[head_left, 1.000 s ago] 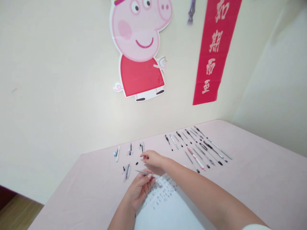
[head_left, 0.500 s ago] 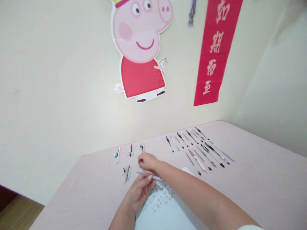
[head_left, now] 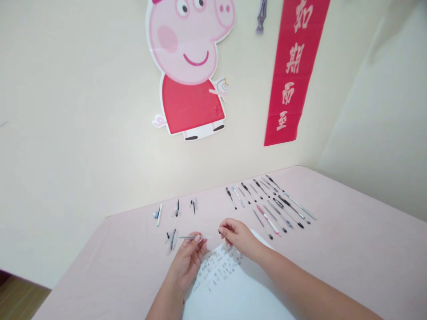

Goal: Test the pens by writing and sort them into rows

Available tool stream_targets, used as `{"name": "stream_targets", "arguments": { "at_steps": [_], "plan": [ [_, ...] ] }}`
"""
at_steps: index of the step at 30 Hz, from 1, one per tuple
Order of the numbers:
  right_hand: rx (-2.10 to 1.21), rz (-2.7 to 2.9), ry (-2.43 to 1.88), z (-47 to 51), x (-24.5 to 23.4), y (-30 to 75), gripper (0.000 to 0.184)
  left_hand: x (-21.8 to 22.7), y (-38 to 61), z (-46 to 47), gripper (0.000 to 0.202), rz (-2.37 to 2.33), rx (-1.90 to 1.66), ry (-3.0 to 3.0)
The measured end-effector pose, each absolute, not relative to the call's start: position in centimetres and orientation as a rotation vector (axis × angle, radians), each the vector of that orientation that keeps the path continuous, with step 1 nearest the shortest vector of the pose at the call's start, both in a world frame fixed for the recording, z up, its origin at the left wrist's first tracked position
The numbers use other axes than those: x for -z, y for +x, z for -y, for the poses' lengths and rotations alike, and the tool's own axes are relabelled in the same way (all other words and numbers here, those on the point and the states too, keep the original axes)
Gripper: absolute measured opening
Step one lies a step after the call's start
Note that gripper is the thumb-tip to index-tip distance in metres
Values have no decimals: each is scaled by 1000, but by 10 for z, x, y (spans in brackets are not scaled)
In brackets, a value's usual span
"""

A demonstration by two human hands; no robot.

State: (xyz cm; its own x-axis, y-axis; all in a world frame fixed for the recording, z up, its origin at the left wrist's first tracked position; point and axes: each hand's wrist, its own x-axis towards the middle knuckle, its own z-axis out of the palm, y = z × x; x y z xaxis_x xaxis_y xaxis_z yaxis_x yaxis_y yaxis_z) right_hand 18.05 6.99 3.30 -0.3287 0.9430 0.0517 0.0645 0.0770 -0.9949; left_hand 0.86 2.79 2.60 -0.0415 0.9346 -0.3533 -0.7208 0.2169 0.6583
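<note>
In the head view, my left hand (head_left: 191, 254) is closed on a slim, pale pen barrel (head_left: 190, 238) that lies nearly level, its thin end pointing left. My right hand (head_left: 237, 236) is a short way to the right, apart from the barrel, with thumb and forefinger pinched. A small dark piece (head_left: 219, 230) shows at those fingertips; its kind is too small to make out. Beneath both hands lies a white sheet of paper (head_left: 233, 289) with rows of handwriting.
Taken-apart pens lie left of my hands, among them a white one (head_left: 159, 215) and a clear one (head_left: 172, 240). Several pens, including a pink one (head_left: 268, 220), are lined up at the right on the pink tablecloth (head_left: 333, 253). A wall (head_left: 100, 133) rises behind.
My right hand has moved right, away from the left hand and the pens behind it. Its pinched fingers now show a dark piece. The pen barrel stays in my left hand. The view has shifted slightly.
</note>
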Motion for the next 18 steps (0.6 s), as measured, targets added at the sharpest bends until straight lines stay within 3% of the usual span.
{"name": "stream_targets", "arguments": {
  "at_steps": [6, 18],
  "plan": [
    [-1518, 1275, -1038, -57, -26, 183, 32, -24, 8, -28, 14, -884, -1354, 330],
    [-1489, 1202, -1026, -49, -14, 175, 27, -29, 11, -26, 14, -906, -1305, 370]
  ]
}}
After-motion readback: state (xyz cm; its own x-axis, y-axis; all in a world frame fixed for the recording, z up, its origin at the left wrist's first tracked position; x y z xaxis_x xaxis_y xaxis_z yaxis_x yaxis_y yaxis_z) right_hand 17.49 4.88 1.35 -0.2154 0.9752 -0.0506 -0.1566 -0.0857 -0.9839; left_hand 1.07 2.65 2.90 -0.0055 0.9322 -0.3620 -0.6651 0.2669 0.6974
